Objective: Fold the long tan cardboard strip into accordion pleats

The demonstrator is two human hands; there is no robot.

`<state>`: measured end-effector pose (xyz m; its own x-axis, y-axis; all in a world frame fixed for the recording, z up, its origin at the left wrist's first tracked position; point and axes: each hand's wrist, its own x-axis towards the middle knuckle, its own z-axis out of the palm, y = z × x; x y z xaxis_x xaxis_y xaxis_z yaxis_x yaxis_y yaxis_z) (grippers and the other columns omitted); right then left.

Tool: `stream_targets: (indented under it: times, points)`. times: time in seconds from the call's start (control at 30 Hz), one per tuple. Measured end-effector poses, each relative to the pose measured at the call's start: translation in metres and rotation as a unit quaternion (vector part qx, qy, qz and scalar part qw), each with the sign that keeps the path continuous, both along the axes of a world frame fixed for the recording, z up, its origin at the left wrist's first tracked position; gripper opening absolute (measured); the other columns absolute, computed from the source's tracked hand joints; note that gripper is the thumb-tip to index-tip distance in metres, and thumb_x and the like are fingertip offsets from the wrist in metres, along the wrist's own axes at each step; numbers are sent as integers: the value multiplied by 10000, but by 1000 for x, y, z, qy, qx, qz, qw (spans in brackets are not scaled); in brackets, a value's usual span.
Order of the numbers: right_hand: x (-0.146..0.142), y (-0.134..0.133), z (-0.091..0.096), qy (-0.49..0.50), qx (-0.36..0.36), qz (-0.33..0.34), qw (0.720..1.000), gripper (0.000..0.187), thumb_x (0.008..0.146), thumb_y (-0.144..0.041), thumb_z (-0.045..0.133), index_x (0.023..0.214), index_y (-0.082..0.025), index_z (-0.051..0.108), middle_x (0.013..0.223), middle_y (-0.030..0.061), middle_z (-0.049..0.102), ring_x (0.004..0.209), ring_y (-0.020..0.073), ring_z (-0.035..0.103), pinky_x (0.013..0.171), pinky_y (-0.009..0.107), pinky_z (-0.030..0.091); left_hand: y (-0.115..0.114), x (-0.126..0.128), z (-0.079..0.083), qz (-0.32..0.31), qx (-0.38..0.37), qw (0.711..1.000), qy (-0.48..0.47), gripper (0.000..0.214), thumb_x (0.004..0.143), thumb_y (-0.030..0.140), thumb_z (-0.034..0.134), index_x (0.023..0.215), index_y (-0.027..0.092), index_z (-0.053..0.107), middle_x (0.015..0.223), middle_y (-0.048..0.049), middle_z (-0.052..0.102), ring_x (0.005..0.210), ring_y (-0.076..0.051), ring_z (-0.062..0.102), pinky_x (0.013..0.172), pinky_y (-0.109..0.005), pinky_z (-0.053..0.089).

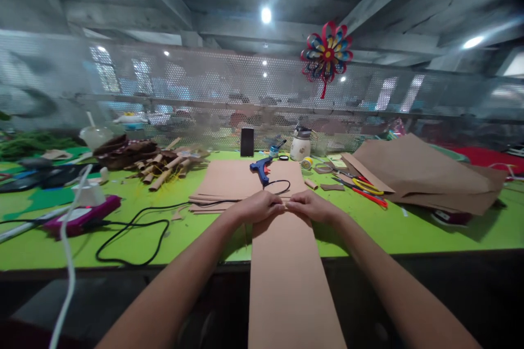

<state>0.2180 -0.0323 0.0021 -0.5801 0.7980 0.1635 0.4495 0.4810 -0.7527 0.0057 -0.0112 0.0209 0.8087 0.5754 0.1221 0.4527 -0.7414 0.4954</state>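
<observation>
A long strip of brown paper [286, 278] runs from the green table [196, 229] toward me, hanging over the front edge. My left hand [257, 207] and my right hand [311, 205] meet at the strip's far end, fingers curled and pinching its edge, knuckles almost touching. Just behind them lies a stack of brown sheets [233, 182] with a blue glue gun [262, 168] resting on it, its black cord [135, 229] looping off to the left.
Scissors with red and yellow handles [366, 190] lie right of my hands beside a pile of large brown sheets [426, 177]. Rolled paper tubes [164, 166], a pink device [82, 215], a white jar [301, 146], a tape roll [307, 163], a mesh partition and a paper pinwheel [326, 55] stand behind.
</observation>
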Motion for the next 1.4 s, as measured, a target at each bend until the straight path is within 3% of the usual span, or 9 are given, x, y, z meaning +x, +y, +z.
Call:
stream_targets:
  times: [0.2,0.43,0.67,1.03,1.23,1.4]
  points:
    - [7,-3,-4,14,-37,11,999,468,831,-570,457,686,-127,505,516,-65,317,470,57,253,445,209,177,0,7,-4,-4,-22,1000,4,439,867,479,415,873,103,643,773,-43,633,667,-129,513,631,-208,384]
    - [3,-8,2,26,-46,20,998,473,816,-574,484,658,-127,497,518,-60,342,480,56,263,454,213,192,-1,5,-4,-9,-24,1000,-4,463,856,522,411,808,110,616,703,-16,568,627,-110,458,596,-202,362]
    - [4,-9,0,17,-67,40,997,447,804,-547,527,707,-112,560,540,-55,338,489,56,261,459,218,185,2,0,-4,-11,-91,996,7,480,827,573,426,759,125,586,599,22,453,543,-85,377,518,-192,316]
    - [-1,-16,7,47,-79,21,996,450,772,-564,555,683,-124,519,547,-53,380,494,57,279,471,221,196,14,-19,4,-4,-153,988,11,431,776,531,515,765,114,624,584,25,487,545,-86,406,536,-186,330]
    - [4,-9,1,47,-87,47,994,436,785,-544,556,709,-115,542,603,-35,404,534,65,308,500,217,230,14,-20,6,7,-160,987,29,427,749,527,555,723,106,623,530,35,443,507,-75,358,480,-184,282]
    - [8,-3,-5,72,-111,47,990,454,744,-559,595,687,-112,541,597,-36,409,523,63,306,500,216,229,16,-19,1,-5,-177,984,-16,475,739,558,561,769,90,640,564,34,453,531,-73,363,503,-184,292]
